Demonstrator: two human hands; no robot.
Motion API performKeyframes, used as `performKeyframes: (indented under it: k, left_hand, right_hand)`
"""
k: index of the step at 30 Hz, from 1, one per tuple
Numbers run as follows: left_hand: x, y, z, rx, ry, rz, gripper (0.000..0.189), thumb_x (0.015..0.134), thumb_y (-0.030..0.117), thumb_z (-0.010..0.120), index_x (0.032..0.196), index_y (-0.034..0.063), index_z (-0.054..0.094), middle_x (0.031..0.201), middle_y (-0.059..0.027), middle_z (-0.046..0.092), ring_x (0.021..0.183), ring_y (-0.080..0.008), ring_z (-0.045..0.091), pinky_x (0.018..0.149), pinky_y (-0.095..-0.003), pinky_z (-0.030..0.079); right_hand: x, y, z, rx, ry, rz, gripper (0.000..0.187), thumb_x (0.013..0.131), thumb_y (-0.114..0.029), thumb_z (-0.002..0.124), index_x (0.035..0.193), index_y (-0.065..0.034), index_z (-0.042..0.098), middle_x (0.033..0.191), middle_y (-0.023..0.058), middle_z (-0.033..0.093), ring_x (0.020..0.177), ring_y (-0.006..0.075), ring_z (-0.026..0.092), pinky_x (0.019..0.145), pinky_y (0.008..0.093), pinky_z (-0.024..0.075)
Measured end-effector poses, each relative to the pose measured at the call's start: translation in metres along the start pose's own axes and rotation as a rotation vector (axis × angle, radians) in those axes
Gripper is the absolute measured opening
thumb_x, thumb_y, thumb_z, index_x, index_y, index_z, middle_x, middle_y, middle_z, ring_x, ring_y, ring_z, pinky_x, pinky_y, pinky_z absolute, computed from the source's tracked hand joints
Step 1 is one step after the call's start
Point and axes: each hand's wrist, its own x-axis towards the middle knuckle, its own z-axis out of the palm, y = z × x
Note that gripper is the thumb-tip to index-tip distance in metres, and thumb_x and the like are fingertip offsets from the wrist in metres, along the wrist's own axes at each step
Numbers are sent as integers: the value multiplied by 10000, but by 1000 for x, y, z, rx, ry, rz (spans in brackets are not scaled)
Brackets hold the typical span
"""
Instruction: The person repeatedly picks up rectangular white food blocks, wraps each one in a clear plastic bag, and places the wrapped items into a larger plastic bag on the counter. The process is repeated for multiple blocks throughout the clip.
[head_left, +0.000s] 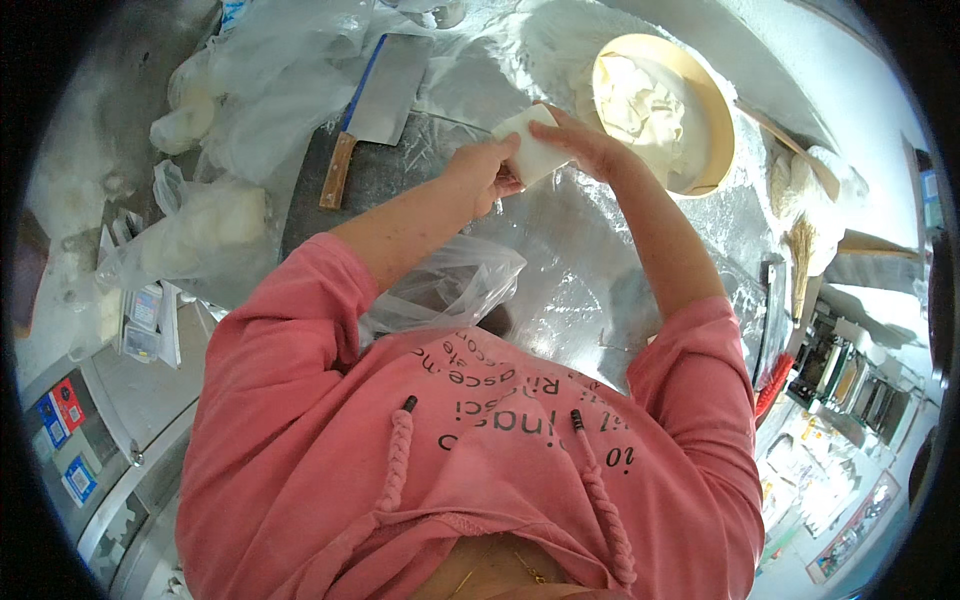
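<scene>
Between my two hands is a pale, flat, squarish stack, apparently of dough wrappers (534, 154), raised over the work table. My left hand (486, 171) grips its left side, thumb on the upper face and fingers beneath. On the far right side, my right hand (576, 142) holds it with the thumb across the top. To the left lies a cleaver (394, 90) with a wooden handle, partly on a dark board (307, 217). A round wooden-rimmed sieve (712, 97) stands right of my hands, with crumpled dough sheets (637, 105) inside.
Flour dusts the metal table (570, 262). A clear plastic bag (457, 289) lies near my body. At left are more plastic bags (277, 97) and a bagged pale block (225, 217). A straw brush (801, 255) and a red-bristled brush (776, 382) are at right.
</scene>
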Motion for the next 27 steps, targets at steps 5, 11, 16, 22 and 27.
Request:
performKeyframes:
  k: [5,11,16,22,27]
  left_hand:
    - [-3,6,-2,-83,-44,-50,447,915,282,554,1222,-23,440,1160,-172,525,1065,-317,547,902,-487,467]
    - [-17,20,17,-295,-83,-119,617,928,541,310,1286,53,427,1271,-131,499,1160,-320,496,938,-514,409]
    - [-47,18,29,-381,-266,56,681,930,582,263,1288,20,407,1223,-138,522,1104,-313,545,948,-466,438]
    - [-75,12,52,-215,-227,-37,749,911,618,216,1258,-5,444,1203,-172,533,1084,-322,553,952,-445,439]
    - [-73,-5,69,-128,-195,167,694,899,611,300,1202,15,489,1117,-147,561,1002,-285,576,882,-437,463]
  right_hand:
    - [4,4,10,135,64,18,816,816,-489,634,1427,-85,275,1308,135,490,1173,265,487,998,380,350]
    - [-18,-19,45,-340,328,31,697,847,-535,554,1333,-61,395,1303,162,491,1175,271,493,975,386,377]
    - [-61,-24,72,139,277,-275,521,898,-436,516,1230,-35,498,1137,111,601,1045,226,583,878,356,460]
    - [-88,-7,74,-746,620,-332,407,920,-299,514,1222,-27,494,1095,82,614,1032,229,576,854,355,475]
    - [-105,-2,66,9,459,-511,417,916,-291,514,1229,-19,478,1123,84,608,998,252,588,862,375,474]
